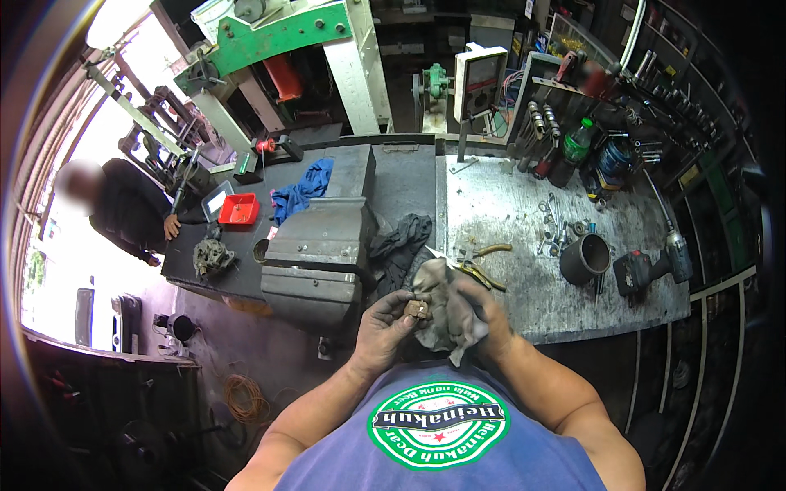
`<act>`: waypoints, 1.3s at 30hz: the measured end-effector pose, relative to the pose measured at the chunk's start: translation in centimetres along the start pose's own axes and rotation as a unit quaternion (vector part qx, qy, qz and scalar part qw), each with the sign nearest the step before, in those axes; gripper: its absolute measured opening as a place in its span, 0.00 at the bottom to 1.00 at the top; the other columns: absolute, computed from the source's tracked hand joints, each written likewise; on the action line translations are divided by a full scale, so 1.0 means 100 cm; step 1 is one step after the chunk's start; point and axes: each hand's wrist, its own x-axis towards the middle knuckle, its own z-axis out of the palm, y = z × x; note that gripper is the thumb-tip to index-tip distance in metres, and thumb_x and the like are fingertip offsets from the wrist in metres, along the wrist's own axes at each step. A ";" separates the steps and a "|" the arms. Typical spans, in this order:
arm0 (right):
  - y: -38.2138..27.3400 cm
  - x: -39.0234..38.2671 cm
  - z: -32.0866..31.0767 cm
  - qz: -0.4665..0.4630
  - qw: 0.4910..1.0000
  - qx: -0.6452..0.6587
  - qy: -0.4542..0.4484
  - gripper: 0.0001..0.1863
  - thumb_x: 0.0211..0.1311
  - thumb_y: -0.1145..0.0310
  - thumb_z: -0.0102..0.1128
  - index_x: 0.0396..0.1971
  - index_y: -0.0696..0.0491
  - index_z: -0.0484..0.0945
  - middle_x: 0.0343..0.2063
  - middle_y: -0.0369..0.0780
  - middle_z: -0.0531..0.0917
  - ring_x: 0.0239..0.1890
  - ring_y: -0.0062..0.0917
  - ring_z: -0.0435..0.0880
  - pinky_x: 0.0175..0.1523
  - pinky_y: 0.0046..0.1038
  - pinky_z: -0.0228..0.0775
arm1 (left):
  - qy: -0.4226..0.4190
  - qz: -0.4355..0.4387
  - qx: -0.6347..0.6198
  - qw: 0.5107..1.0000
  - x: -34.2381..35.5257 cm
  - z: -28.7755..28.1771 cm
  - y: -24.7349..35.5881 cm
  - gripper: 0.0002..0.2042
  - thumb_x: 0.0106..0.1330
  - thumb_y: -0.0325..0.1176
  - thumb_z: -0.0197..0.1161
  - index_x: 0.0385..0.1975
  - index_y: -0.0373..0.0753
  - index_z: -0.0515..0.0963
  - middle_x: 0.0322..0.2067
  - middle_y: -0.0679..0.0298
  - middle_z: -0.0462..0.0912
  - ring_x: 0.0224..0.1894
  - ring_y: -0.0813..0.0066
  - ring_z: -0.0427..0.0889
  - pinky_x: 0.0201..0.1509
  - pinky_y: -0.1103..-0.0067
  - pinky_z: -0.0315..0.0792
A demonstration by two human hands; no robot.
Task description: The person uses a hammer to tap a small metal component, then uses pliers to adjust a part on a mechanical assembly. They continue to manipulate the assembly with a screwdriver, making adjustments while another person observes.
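My left hand (381,329) pinches a small, dirty brown metal part (417,309) between thumb and fingers. Its exact kind is too small to tell. Right beside it, my right hand (485,313) is closed on a crumpled grey rag (444,304), which drapes down toward my shirt and touches the part's side. Both hands are held close together in front of my chest, at the bench's near edge. Just beyond the rag lie pliers with yellow handles (481,277). A black cloth (401,245) is bunched between the rag and a large bench vise (315,260).
On the metal-topped bench (508,221) stand a dark metal cylinder (584,259), a cordless impact wrench (651,268), wrenches (555,225) and a green bottle (575,147). Leftward are a blue cloth (303,192), a red tray (238,209) and another person (127,204) by the bench.
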 end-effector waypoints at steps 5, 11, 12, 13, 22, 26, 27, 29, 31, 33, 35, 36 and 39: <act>0.007 0.009 0.000 -0.074 0.932 -0.354 -0.021 0.23 0.82 0.61 0.61 0.67 0.58 0.82 0.48 0.44 0.91 0.48 0.23 0.90 0.54 0.27 0.83 | -0.004 0.012 0.053 0.999 0.004 0.001 -0.001 0.23 0.76 0.32 0.75 0.66 0.34 0.79 0.61 0.59 0.88 0.61 0.73 0.86 0.68 0.73 0.80; -0.009 0.009 -0.016 0.025 0.999 -0.024 0.030 0.31 0.77 0.48 0.58 0.65 0.59 0.75 0.53 0.46 0.86 0.52 0.34 0.90 0.51 0.38 0.87 | -0.016 -0.035 -0.065 0.997 0.001 0.005 0.001 0.20 0.76 0.31 0.74 0.64 0.35 0.78 0.61 0.54 0.88 0.58 0.70 0.89 0.68 0.71 0.83; -0.005 0.008 -0.014 -0.039 0.999 -0.022 -0.009 0.32 0.78 0.46 0.58 0.65 0.59 0.76 0.52 0.46 0.86 0.51 0.35 0.91 0.51 0.37 0.88 | -0.009 -0.035 -0.048 0.998 0.002 0.005 0.000 0.21 0.76 0.31 0.74 0.64 0.35 0.78 0.61 0.55 0.88 0.58 0.71 0.88 0.67 0.71 0.83; -0.001 0.005 -0.011 -0.023 0.997 0.000 -0.072 0.32 0.79 0.45 0.59 0.64 0.59 0.76 0.50 0.46 0.87 0.51 0.36 0.91 0.51 0.37 0.88 | -0.007 -0.033 -0.038 0.999 0.004 0.005 -0.001 0.21 0.76 0.31 0.74 0.65 0.35 0.78 0.61 0.55 0.88 0.58 0.71 0.88 0.67 0.72 0.82; -0.004 0.002 -0.031 -0.032 0.932 -0.347 -0.097 0.30 0.79 0.71 0.56 0.77 0.59 0.71 0.61 0.44 0.87 0.61 0.29 0.88 0.69 0.33 0.79 | -0.022 -0.069 -0.040 0.997 0.001 0.000 -0.003 0.24 0.77 0.33 0.74 0.68 0.33 0.76 0.57 0.58 0.89 0.57 0.71 0.89 0.65 0.73 0.83; -0.018 0.002 -0.035 -0.009 0.992 -0.121 -0.036 0.33 0.75 0.66 0.54 0.77 0.60 0.70 0.64 0.48 0.85 0.63 0.37 0.87 0.72 0.41 0.78 | -0.020 -0.068 -0.056 0.996 0.000 0.001 -0.006 0.24 0.76 0.33 0.74 0.68 0.35 0.76 0.62 0.53 0.87 0.58 0.67 0.89 0.68 0.70 0.83; -0.019 -0.001 -0.032 0.018 0.999 -0.022 -0.036 0.35 0.75 0.61 0.54 0.78 0.60 0.68 0.65 0.50 0.84 0.64 0.40 0.87 0.72 0.44 0.78 | -0.019 -0.062 -0.062 0.996 0.003 0.000 -0.006 0.24 0.76 0.32 0.74 0.68 0.36 0.76 0.64 0.51 0.86 0.60 0.66 0.89 0.69 0.69 0.83; -0.015 -0.004 -0.023 0.026 0.999 -0.007 -0.024 0.37 0.77 0.55 0.56 0.78 0.60 0.68 0.66 0.52 0.83 0.65 0.42 0.86 0.72 0.44 0.77 | -0.017 -0.044 -0.028 0.998 0.006 0.001 -0.007 0.23 0.77 0.33 0.74 0.68 0.35 0.77 0.63 0.52 0.86 0.61 0.67 0.88 0.68 0.70 0.83; -0.004 -0.002 -0.011 -0.063 0.954 -0.291 -0.040 0.33 0.81 0.53 0.58 0.76 0.59 0.72 0.65 0.51 0.83 0.65 0.39 0.85 0.72 0.39 0.76 | -0.007 -0.041 0.010 0.999 0.007 0.001 -0.007 0.24 0.76 0.33 0.74 0.67 0.35 0.77 0.61 0.54 0.87 0.59 0.68 0.89 0.65 0.71 0.83; 0.000 0.000 -0.008 -0.123 0.850 -0.511 -0.038 0.31 0.80 0.57 0.66 0.74 0.58 0.77 0.64 0.47 0.85 0.65 0.29 0.85 0.73 0.29 0.73 | 0.010 -0.044 0.061 0.997 0.008 0.002 -0.006 0.25 0.74 0.33 0.76 0.67 0.36 0.77 0.59 0.55 0.88 0.55 0.69 0.90 0.60 0.73 0.85; 0.000 0.002 -0.015 -0.060 0.908 -0.409 -0.068 0.29 0.80 0.62 0.63 0.74 0.58 0.76 0.65 0.45 0.85 0.66 0.28 0.84 0.73 0.29 0.73 | -0.012 -0.068 0.035 0.997 0.006 0.002 -0.002 0.24 0.75 0.33 0.76 0.67 0.35 0.77 0.58 0.56 0.88 0.55 0.70 0.90 0.60 0.73 0.85; -0.001 0.002 -0.022 -0.058 0.928 -0.353 -0.103 0.28 0.80 0.64 0.62 0.75 0.58 0.76 0.65 0.45 0.85 0.66 0.27 0.84 0.73 0.29 0.73 | -0.029 -0.078 0.012 0.997 0.005 0.002 0.001 0.24 0.75 0.33 0.76 0.66 0.35 0.77 0.58 0.57 0.89 0.55 0.70 0.90 0.61 0.73 0.85; -0.004 0.002 -0.048 -0.019 0.979 -0.202 -0.006 0.27 0.74 0.73 0.53 0.71 0.59 0.77 0.60 0.43 0.88 0.56 0.27 0.90 0.60 0.28 0.84 | 0.013 -0.082 -0.042 0.996 0.003 0.006 0.002 0.24 0.75 0.33 0.75 0.66 0.34 0.76 0.60 0.51 0.87 0.57 0.67 0.89 0.65 0.71 0.83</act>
